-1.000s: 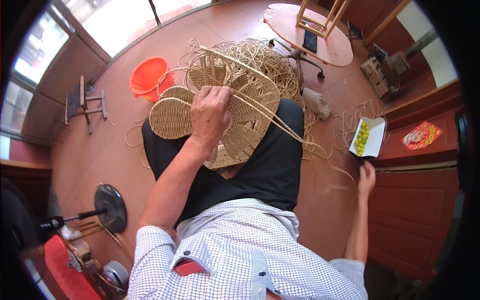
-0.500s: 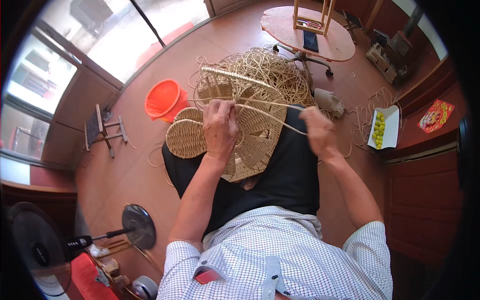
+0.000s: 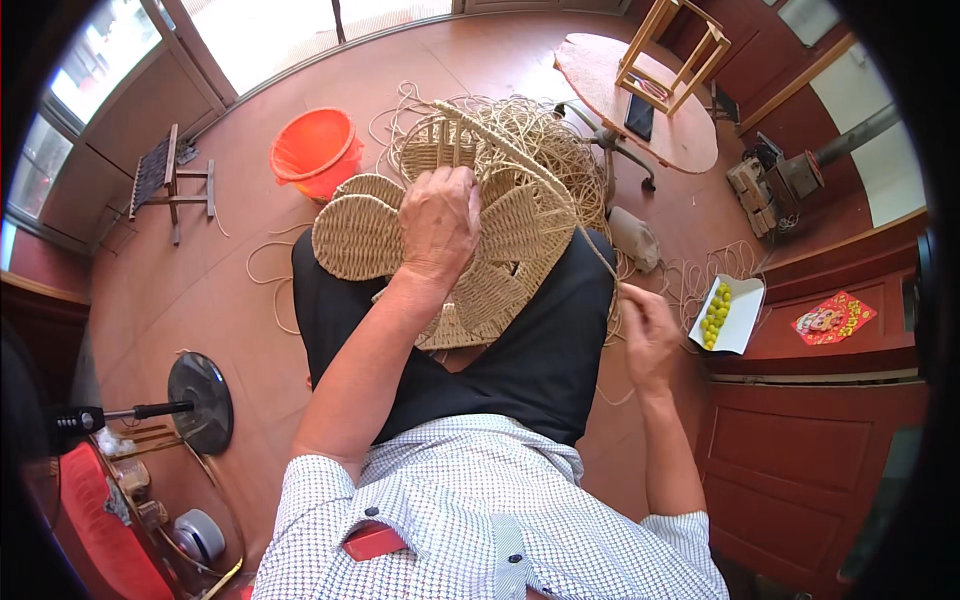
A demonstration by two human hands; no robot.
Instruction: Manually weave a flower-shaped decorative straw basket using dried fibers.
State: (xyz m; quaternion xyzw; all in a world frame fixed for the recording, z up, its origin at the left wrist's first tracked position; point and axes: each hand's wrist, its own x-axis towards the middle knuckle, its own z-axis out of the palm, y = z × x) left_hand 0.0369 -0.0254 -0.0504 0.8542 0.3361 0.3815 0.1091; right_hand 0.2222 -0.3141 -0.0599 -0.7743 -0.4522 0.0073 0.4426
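Observation:
A woven piece of straw-coloured cord (image 3: 355, 238), with rounded petal-shaped panels and a braided rim, rests across my black-trousered thighs. My left hand (image 3: 440, 222) is closed on its middle; the fingertips are hidden behind the knuckles. From the rim, a length of cord (image 3: 597, 252) runs down to the right. At its lower end my right hand (image 3: 650, 335) pinches it, out beside my right knee. Beyond the woven piece lies a big tangled heap of the same cord (image 3: 545, 135).
An orange bucket (image 3: 318, 152) stands left of the heap. Further left is a small stool (image 3: 165, 185). Far right, a round table (image 3: 600, 75) holds a wooden frame (image 3: 675, 50) and a phone. A white tray (image 3: 743, 315) with yellow-green fruit sits at right. A fan base (image 3: 200, 403) stands lower left.
My right hand has come down and nearer to me, drawing the cord out along the rim's right side. My left hand stays on the woven piece. The whole view has shifted.

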